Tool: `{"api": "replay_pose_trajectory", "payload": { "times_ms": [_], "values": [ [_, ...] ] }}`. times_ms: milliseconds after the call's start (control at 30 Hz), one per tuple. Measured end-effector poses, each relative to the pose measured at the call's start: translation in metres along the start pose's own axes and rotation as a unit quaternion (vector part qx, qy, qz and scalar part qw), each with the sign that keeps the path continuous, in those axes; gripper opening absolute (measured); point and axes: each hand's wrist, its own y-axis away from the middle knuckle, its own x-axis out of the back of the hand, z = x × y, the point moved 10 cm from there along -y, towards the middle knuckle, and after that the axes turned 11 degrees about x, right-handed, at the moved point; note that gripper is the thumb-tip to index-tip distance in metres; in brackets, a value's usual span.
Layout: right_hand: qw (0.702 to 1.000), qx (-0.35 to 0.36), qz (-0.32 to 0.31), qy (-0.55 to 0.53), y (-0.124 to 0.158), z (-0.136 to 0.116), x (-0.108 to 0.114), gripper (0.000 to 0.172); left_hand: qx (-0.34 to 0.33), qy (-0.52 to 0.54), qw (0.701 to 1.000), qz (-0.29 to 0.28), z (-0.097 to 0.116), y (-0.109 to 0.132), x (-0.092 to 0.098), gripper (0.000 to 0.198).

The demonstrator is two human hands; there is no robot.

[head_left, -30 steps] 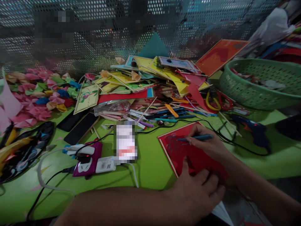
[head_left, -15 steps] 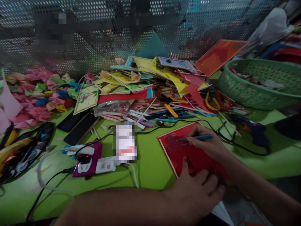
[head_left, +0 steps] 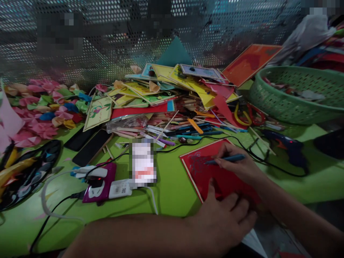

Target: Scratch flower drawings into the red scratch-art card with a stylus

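Observation:
A red card (head_left: 223, 182) edged with thin pale sticks lies on the green table, its lower part covered by my hands. Between the fingers of my right hand (head_left: 233, 163) is a blue pen (head_left: 231, 157), pinched with its tip close to the card's upper left. Pale blue drawn lines (head_left: 197, 164) show there, in a rough rounded figure. My left hand (head_left: 225, 218) lies across the lower part of the card, thumb stretched upward and fingers spread, pressing on it.
A glue gun (head_left: 286, 145) with a black cable lies at the right, near a green basket (head_left: 295, 116). Behind the card are heaped pens, sticks, scissors (head_left: 243, 116) and decorated cards (head_left: 158, 86). At the left are a purple power strip (head_left: 110, 175), phones (head_left: 92, 147) and folded paper flowers (head_left: 40, 107).
My right hand has shifted the pen tip slightly right and down, off the drawn lines. My left hand stays in place on the card.

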Motion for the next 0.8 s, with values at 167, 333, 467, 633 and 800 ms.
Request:
{"api": "replay_pose_trajectory", "payload": {
  "times_ms": [167,333,467,633,800],
  "values": [
    [1.000,-0.002,0.003,0.011,-0.0001,-0.0010,0.0006,0.027,-0.001,-0.012,1.000,-0.013,0.0000,-0.0003,-0.0026,0.049],
    [1.000,0.000,-0.001,0.016,0.0001,0.0004,0.0010,0.025,0.001,-0.008,1.000,-0.006,-0.0013,-0.0003,-0.0004,0.049],
    [1.000,-0.006,0.003,0.009,0.0010,0.0032,0.0012,0.023,0.001,-0.010,1.000,0.006,-0.0009,0.0000,0.0018,0.049],
    [1.000,-0.007,-0.003,0.014,0.0004,0.0020,0.0003,0.023,0.001,-0.005,1.000,0.003,-0.0003,-0.0004,0.0014,0.048],
    [1.000,-0.001,0.001,0.006,0.0016,0.0069,0.0033,0.025,0.000,-0.007,1.000,-0.008,-0.0007,-0.0010,-0.0005,0.048]
  ]
}}
